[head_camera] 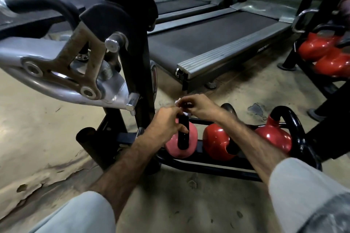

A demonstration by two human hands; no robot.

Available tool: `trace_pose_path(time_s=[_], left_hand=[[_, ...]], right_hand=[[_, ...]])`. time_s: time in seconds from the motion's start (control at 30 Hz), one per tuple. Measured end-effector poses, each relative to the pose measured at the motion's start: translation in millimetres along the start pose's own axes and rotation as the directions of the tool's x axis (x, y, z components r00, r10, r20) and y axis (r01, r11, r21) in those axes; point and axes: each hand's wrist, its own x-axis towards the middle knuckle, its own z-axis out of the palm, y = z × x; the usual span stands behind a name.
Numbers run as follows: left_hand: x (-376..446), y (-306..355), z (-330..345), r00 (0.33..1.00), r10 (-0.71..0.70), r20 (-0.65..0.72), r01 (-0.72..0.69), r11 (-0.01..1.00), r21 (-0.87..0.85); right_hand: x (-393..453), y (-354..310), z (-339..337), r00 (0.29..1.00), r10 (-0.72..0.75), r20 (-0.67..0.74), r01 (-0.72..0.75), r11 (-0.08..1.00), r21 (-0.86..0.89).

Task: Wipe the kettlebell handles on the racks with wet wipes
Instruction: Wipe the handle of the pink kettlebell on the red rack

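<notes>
Person is crouching at the low black rack (204, 166) holding three kettlebells. Both hands are meeting above the pink kettlebell (181, 145), leftmost on the rack. Left hand (166, 125) and right hand (198, 105) are each pinching a white wet wipe (184, 112), apparently bunched; mostly hidden by fingers. Wipe is sitting just above the pink bell's black handle (183, 134). Two red kettlebells (217, 142) are resting alongside.

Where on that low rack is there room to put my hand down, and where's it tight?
Bare floor left of the low rack, and floor in front of it. Tight: the pink kettlebell, middle red kettlebell and right red kettlebell sit close.
</notes>
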Motion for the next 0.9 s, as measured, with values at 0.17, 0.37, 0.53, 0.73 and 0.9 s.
trace_pose_path(time_s=[0.17, 0.37, 0.53, 0.73, 0.9], left_hand=[[5.2, 1.6, -0.1, 0.999, -0.012, 0.030, 0.009, 0.997, 0.081], [8.8, 5.2, -7.0, 0.976, 0.072, 0.207, -0.125, 0.959, 0.254], [20.2, 2.9, -7.3, 0.952, 0.072, 0.297, -0.161, 0.944, 0.288], [21.2, -8.1, -3.0, 0.923, 0.119, 0.367, -0.216, 0.947, 0.237], [22.3, -16.3, -3.1, 0.917, 0.156, 0.366, -0.230, 0.959, 0.167]], right_hand=[[41.8, -10.8, -17.9, 0.992, 0.039, 0.118, -0.002, 0.953, -0.304], [58.9, -4.8, -27.7, 0.956, 0.101, 0.276, -0.008, 0.947, -0.320], [63.7, -9.3, -29.7, 0.905, 0.076, 0.418, 0.064, 0.948, -0.313], [78.5, 12.9, -26.7, 0.919, 0.109, 0.380, -0.016, 0.971, -0.240], [70.8, 13.7, -30.0, 0.938, 0.059, 0.342, -0.021, 0.993, -0.114]])
